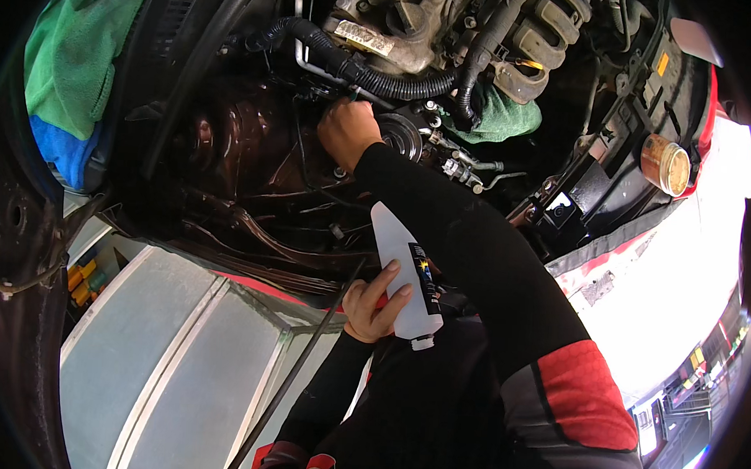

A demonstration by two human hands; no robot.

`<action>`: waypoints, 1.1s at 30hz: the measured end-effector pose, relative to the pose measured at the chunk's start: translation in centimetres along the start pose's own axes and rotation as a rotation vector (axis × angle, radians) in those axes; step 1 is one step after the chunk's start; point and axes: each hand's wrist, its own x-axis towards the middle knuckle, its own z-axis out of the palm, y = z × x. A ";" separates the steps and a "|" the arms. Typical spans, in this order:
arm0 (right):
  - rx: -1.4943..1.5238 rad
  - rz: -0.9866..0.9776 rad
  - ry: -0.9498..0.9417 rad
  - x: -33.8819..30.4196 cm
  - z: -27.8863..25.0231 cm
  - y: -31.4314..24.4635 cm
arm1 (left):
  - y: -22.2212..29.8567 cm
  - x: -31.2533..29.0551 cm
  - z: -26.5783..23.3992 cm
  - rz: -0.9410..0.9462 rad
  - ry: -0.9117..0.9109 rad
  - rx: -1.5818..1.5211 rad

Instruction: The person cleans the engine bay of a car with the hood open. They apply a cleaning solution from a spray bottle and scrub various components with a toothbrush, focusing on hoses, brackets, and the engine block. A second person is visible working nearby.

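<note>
The left hand (372,306) wraps a white bottle (403,273) upturned below the engine bay, while the right hand (346,133), its grip hidden, reaches beside the pulley (399,135); a loosening hold could drop the bottle.

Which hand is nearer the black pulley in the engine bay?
Right. The right hand is right beside the black pulley; the left hand is lower, holding a white bottle.

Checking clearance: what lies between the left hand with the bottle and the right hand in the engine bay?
Head view: only the right forearm's black sleeve and dark bodywork lie between the left hand, holding the white bottle, and the right hand.
</note>
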 end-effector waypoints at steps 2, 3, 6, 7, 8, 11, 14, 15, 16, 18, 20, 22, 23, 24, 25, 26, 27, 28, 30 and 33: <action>-0.038 -0.002 -0.015 -0.3 0.0 -0.5 | 0.0 0.1 -0.3 0.002 -0.042 0.015; -0.034 0.004 0.022 -0.6 -0.1 -1.0 | 0.0 0.1 -0.6 -0.002 -0.088 0.028; -0.052 0.028 -0.003 -1.3 -0.5 -2.6 | 0.0 0.2 -0.5 -0.006 -0.063 0.011; -0.077 0.018 0.009 -1.6 -0.5 -3.2 | 0.0 0.2 -0.4 -0.008 -0.044 0.005; -0.103 0.007 0.042 -1.7 -0.4 -3.6 | 0.0 0.3 -0.4 -0.001 -0.032 -0.001; -0.161 -0.053 -0.014 -2.0 0.0 -4.5 | -0.1 0.4 -0.3 0.009 -0.039 0.006; -0.175 -0.004 -0.078 -2.2 0.0 -4.6 | 0.0 0.4 -0.4 0.004 -0.034 0.009; -0.128 -0.025 -0.047 -2.4 -0.3 -4.5 | 0.0 0.4 -0.3 0.005 -0.035 0.009; -0.086 -0.058 -0.070 -2.7 -0.8 -4.1 | 0.0 0.4 -0.3 -0.001 -0.035 0.010; 0.022 -0.090 -0.071 -3.6 -2.4 -2.8 | 0.0 0.3 -0.2 0.002 -0.021 0.004; 0.146 -0.103 -0.018 -5.1 -4.5 -0.7 | 0.0 0.2 -0.2 0.005 -0.030 0.013; 0.169 -0.046 0.111 -7.1 -6.7 2.2 | 0.0 0.0 -0.5 0.016 -0.061 0.028; 0.201 0.006 0.109 -7.4 -7.8 3.9 | 0.0 -0.1 -0.6 0.021 -0.077 0.033; 0.195 0.050 0.077 -7.9 -8.7 5.7 | -0.1 -0.2 -0.6 0.029 -0.075 0.039; 0.175 0.039 0.101 -8.2 -9.5 7.3 | -0.1 -0.3 -0.7 0.033 -0.079 0.051; 0.213 0.021 0.092 -8.1 -10.3 9.1 | -0.2 -0.4 -0.8 0.041 -0.083 0.053; 0.208 -0.051 0.149 -8.0 -10.8 10.4 | -0.2 -0.4 -0.8 0.048 -0.093 0.057; 0.198 -0.148 0.141 -7.6 -11.2 11.4 | -0.3 -0.4 -0.8 0.058 -0.103 0.058; 0.135 -0.284 0.107 -6.5 -11.3 12.3 | -0.3 -0.2 -0.6 0.055 -0.072 0.078; -0.068 -0.485 0.076 -4.4 -10.7 12.1 | -0.4 0.2 -0.4 0.057 -0.044 0.072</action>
